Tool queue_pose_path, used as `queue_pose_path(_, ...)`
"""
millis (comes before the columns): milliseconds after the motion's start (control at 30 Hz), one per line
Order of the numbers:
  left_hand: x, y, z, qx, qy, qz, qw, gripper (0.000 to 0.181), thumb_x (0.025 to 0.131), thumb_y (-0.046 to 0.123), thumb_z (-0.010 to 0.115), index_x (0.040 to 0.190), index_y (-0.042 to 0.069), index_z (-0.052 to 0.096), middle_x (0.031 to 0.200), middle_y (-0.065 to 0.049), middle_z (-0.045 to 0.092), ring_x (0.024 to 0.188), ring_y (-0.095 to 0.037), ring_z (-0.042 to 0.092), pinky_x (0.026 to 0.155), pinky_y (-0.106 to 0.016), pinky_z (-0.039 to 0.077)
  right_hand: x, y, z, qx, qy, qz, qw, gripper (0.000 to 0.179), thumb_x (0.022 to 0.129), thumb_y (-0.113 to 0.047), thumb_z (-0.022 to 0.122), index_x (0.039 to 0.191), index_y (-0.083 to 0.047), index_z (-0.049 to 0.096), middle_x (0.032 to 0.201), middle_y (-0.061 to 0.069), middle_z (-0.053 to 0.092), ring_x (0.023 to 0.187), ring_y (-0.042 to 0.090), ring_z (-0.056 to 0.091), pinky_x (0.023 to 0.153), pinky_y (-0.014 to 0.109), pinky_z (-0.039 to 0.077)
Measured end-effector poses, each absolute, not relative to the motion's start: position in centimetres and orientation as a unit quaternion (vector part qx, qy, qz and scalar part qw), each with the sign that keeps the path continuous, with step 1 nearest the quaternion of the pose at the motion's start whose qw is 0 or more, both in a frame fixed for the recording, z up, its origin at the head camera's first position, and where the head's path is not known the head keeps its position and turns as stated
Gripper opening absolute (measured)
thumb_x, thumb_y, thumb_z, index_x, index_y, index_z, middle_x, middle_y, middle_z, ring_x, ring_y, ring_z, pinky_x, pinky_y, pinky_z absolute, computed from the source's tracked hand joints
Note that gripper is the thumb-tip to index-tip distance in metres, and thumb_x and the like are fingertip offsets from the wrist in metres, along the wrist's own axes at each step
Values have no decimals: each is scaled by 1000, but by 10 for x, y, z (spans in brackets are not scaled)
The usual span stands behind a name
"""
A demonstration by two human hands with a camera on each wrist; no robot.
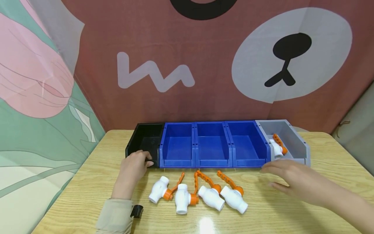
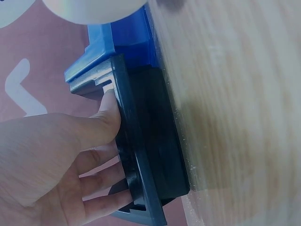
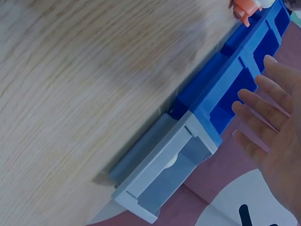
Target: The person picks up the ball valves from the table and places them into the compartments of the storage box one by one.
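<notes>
At the front of the black bin (image 1: 145,143), my left hand (image 1: 135,165) reaches over the rim. The left wrist view has its thumb (image 2: 110,115) by the front rim and its fingers extended over the bin, with no item seen in them. My right hand (image 1: 295,178) hovers, fingers loosely spread and holding nothing, in front of the grey bin (image 1: 298,139). Inside that bin lies a white ball valve (image 1: 276,149) with an orange handle. Several similar valves lie on the table between the hands, among them one at left (image 1: 159,190) and one at right (image 1: 234,199).
Three blue bins (image 1: 179,162) stand side by side between the black and grey ones, on a wood-grain table (image 1: 257,217). A printed curtain (image 1: 210,104) hangs behind them. A small black object (image 1: 136,211) is beside the left sleeve (image 1: 115,214).
</notes>
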State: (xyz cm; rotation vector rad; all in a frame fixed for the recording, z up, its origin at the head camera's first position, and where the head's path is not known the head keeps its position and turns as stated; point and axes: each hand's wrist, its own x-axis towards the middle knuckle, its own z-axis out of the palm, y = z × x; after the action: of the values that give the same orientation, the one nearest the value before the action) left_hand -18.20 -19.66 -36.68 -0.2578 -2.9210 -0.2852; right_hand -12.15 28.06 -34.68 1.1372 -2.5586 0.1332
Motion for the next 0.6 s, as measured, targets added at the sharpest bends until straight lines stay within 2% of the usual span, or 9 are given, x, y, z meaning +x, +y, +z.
queue_pose_path(600,-182,-197,-367,-86,-987,-96,93,12,86,21,78,92,11,75,88,-7,67,85,-32,67,69,-49,55,-110,254,-351,428,-888,59,157,39,81,-31,82,115,-22,69,114,-7,66,99,17,66,78,41,57)
